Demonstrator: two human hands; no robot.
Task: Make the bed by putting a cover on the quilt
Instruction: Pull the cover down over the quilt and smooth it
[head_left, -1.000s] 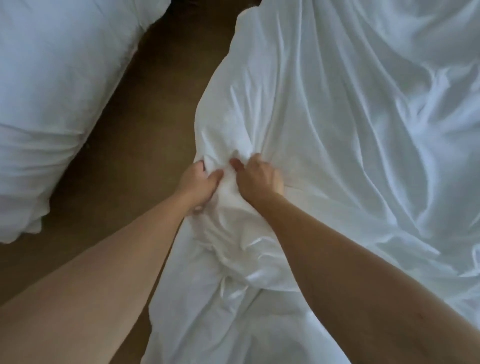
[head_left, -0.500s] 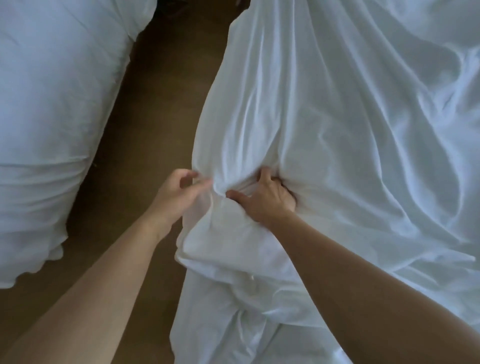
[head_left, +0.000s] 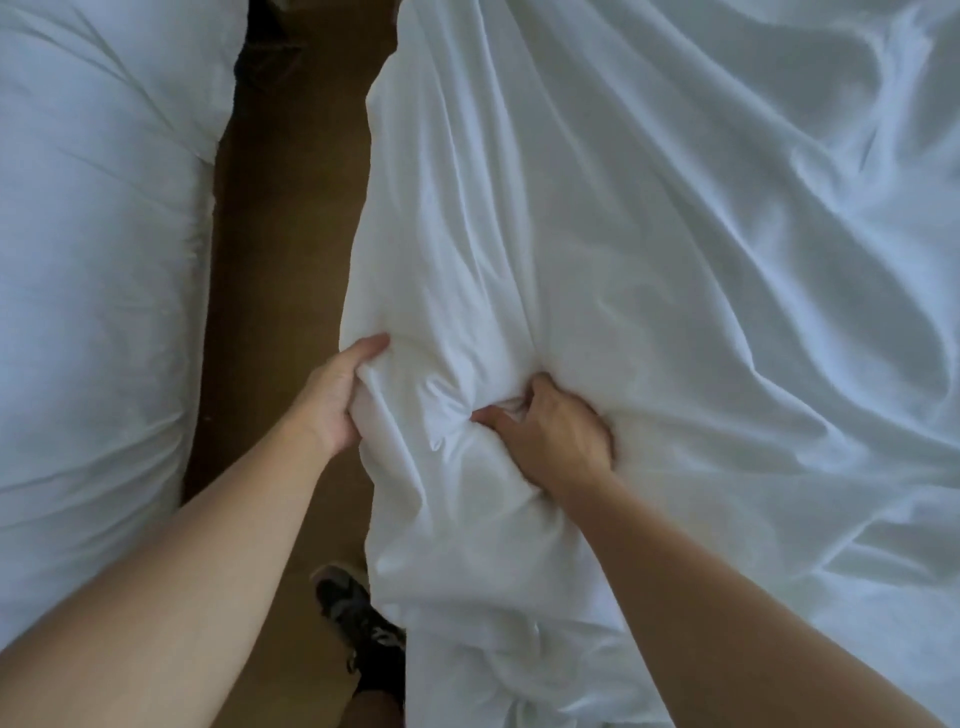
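A white quilt cover (head_left: 649, 249) lies rumpled over the bed on the right, its near edge hanging down toward the floor. A thick bunched fold of it, with padding inside, runs up the left edge. My left hand (head_left: 337, 395) grips that fold from the left side, thumb on top. My right hand (head_left: 550, 431) clutches the same bunch from the right, fingers dug into the cloth. The quilt itself is hidden inside the cover.
A second bed with white bedding (head_left: 93, 270) fills the left side. A narrow strip of brown floor (head_left: 285, 218) runs between the two beds. My dark shoe (head_left: 358, 623) stands on it by the hanging cloth.
My hands have spread apart along the bunched fold, the left one closing on its outer edge. The view has shifted back, and my shoe has come into sight.
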